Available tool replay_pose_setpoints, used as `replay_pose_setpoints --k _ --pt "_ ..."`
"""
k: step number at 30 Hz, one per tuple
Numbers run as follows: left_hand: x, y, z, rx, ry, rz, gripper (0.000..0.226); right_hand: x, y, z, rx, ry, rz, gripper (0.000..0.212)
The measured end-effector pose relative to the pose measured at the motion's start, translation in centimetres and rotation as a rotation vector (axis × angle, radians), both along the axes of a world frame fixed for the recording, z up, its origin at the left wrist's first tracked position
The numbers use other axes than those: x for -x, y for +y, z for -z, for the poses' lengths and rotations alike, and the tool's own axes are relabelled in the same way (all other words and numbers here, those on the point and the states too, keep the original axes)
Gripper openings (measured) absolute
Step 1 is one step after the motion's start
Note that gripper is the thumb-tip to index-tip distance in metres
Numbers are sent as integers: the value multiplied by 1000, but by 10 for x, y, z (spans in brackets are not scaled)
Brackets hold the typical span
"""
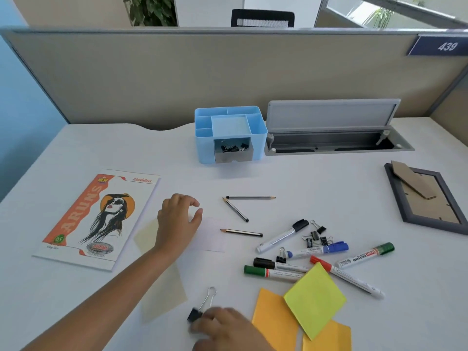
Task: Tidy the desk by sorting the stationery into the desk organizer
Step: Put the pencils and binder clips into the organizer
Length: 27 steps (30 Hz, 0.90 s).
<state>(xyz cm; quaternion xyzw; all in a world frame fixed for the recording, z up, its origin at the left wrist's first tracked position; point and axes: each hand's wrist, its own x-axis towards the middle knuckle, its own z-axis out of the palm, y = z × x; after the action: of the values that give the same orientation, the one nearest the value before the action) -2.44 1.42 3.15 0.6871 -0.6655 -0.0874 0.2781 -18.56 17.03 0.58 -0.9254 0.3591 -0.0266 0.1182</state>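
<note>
A light blue desk organizer [257, 138] stands at the back of the desk, its small front drawer open with several black binder clips inside. My left hand [177, 221] hovers mid-desk with curled, parted fingers over a pale note sheet [211, 235], holding nothing. At the bottom edge, my right hand [222, 328] touches a black binder clip [195, 314] with long silver handles; whether it grips it is unclear. Three pencils [249, 197] lie in the middle. Several whiteboard markers [316, 250] and small binder clips [316, 236] lie to the right, by yellow and orange sticky notes [314, 297].
A notebook with an orange cover [96, 219] lies at the left. An open grey cable tray [336, 140] sits beside the organizer. A dark picture frame [430, 198] lies face down at the right. A beige partition runs behind the desk.
</note>
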Motion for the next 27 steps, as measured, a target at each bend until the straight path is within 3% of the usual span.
replay_pose_setpoints --k 3,8,10,15,20,27 --pt "-1 7 5 10 -5 6 11 16 -23 7 -51 -215 103 23" --pt "9 18 16 20 -28 68 12 43 -42 -13 21 -191 135 28" --pt "15 26 21 39 -33 107 11 51 -42 -14 -9 -272 173 20" --pt "26 53 35 49 16 305 34 86 -54 -17 21 -480 554 25" --pt "24 64 49 32 -155 418 58 127 -73 -20 44 -432 942 28" --pt "22 48 46 91 -145 332 43 146 -95 -24 17 -366 1064 30"
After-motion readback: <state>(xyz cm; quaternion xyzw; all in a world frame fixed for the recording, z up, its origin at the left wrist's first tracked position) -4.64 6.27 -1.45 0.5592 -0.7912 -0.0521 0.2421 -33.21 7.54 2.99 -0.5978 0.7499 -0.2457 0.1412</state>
